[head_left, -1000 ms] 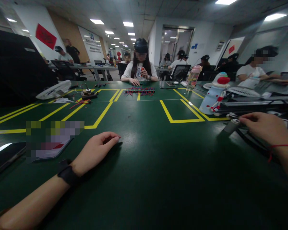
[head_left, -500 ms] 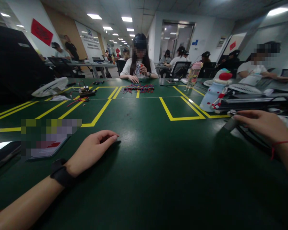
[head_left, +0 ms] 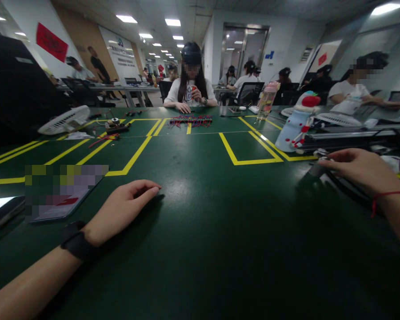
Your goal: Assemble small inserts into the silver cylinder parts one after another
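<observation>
My left hand point(head_left: 123, 211), with a black band on its wrist, rests on the green table point(head_left: 200, 249). Its fingers are curled and the thumb tip meets the index finger; nothing shows between them. At the right, my right hand point(head_left: 356, 171) pinches a small grey piece with a shiny top point(head_left: 315, 170) just over the tabletop. What kind of thing it is cannot be made out. Behind that hand stand a light-blue bottle with a red-and-white figure point(head_left: 288, 131) and some black cables point(head_left: 345, 189).
Left of my left hand lie a tablet-like device point(head_left: 65, 206), partly blurred out, and a phone point(head_left: 3, 211). Further off are a white fan point(head_left: 66, 120), a bundle of coloured wires point(head_left: 190, 120) and a pink-lidded bottle point(head_left: 267, 102). A person point(head_left: 190, 89) sits opposite.
The whole view has shifted slightly, so things appear a little further left and higher. Both hands keep about the same pose, and the grey piece stays in my right fingers.
</observation>
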Demonstrator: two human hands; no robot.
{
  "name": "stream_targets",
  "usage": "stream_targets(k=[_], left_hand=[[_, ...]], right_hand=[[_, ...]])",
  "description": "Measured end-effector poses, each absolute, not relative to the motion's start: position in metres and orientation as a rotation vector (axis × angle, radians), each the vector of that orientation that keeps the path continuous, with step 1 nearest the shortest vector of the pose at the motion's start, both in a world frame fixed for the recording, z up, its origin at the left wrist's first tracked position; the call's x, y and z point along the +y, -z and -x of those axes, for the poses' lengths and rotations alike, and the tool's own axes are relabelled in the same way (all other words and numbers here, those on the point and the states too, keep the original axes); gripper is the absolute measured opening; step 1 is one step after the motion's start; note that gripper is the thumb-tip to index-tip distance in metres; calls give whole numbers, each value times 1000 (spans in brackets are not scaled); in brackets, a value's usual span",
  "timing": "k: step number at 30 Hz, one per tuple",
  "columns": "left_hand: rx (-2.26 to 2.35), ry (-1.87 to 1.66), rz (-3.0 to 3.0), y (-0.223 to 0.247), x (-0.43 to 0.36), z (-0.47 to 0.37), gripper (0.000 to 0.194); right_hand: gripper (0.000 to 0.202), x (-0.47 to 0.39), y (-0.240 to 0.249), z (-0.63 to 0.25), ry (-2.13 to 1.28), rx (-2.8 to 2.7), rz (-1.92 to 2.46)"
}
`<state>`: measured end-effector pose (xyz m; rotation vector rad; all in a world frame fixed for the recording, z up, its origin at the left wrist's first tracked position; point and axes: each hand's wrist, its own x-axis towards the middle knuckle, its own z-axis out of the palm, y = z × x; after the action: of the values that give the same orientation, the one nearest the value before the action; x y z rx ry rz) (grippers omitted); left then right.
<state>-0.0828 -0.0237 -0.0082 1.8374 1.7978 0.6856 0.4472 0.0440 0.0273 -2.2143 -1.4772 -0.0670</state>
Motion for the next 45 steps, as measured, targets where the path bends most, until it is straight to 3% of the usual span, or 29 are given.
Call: stream_targets(k=[5,10,13,16,18,21,24,28,38,45], left_hand=[[1796,-687,-1827,8,-24,82,37],[1789,-672,-1826,8,-24,82,37],[1784,-665,-1885,7,-24,77,37],[1711,-691,-2099,2,-30,57,36],[1520,-733,-2252,-3,-36,35,38],[1286,-918,-2337,-13,-47,3,56],[1164,-1072,-2346,-18,-56,-17,46],[1149,-1109,-2311,-15,-61,-23,30],[1245,-1147,-2245,-12,-64,-25,29],[1499,-1096,-1710,-16,-58,-17,37]], right_hand=[[55,47,-19,-452,149,-1554,2301],[50,47,-12,-444,337,-1621,2277],[46,41,-13,-408,269,-1596,2038],[45,29,-13,-342,-250,-1532,1663],[45,18,-13,-292,-912,-1422,1369],[32,-3,-11,-230,-1862,-1082,991],[23,-24,-6,-198,-2305,-768,766],[24,-39,5,-194,-2400,-649,699],[30,-38,9,-196,-2450,-715,630],[41,-49,-3,-201,-1893,-1063,803]])
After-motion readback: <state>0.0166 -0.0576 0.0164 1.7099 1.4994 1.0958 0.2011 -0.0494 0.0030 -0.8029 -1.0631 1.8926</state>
